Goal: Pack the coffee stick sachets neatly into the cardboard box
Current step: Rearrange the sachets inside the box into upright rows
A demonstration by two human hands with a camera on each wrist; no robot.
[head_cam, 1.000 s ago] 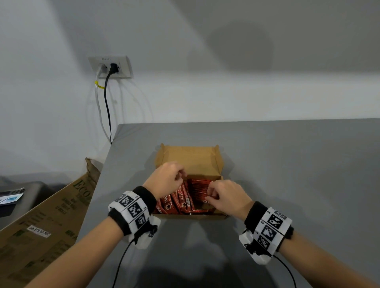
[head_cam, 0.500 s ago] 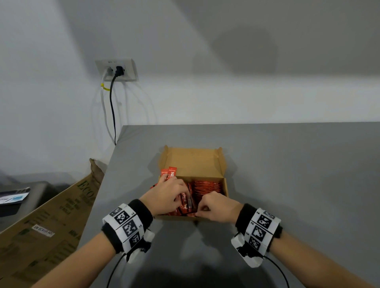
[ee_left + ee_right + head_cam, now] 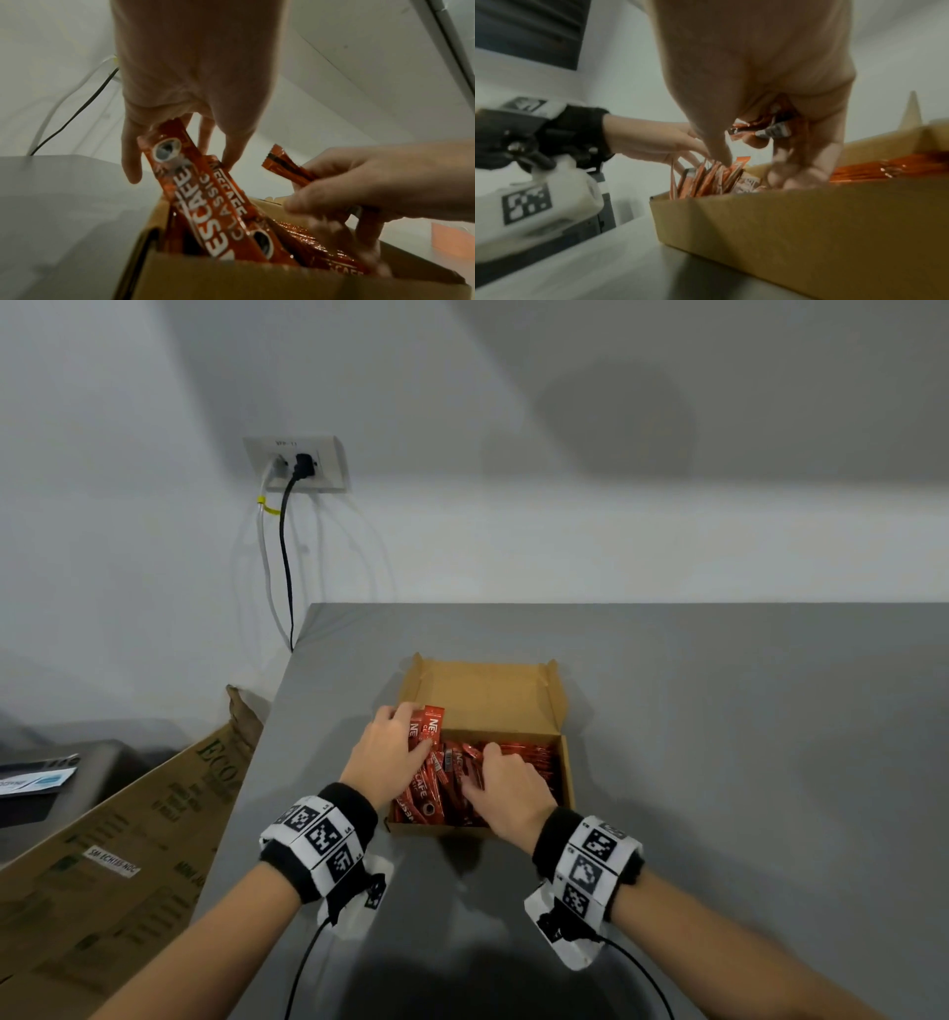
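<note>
Packing looks mostly done; your cardboard box [image 3: 557, 711] sits on the grey table [image 3: 719, 737], lid flap open at the far side; a flat layer of sachets [image 3: 529, 755] already fills its right part; the left part is a loose, tilted jumble still to be squared up; your left hand [image 3: 387, 757] grasps two raised sachets [image 3: 429, 729] at the box's far-left corner; your right hand [image 3: 506, 785] is curled round a small bundle [image 3: 759, 127] in the middle; no sachets seen outside the box; counts: one box, two hands, two raised sticks, total sachets too many and overlapped to count.
</note>
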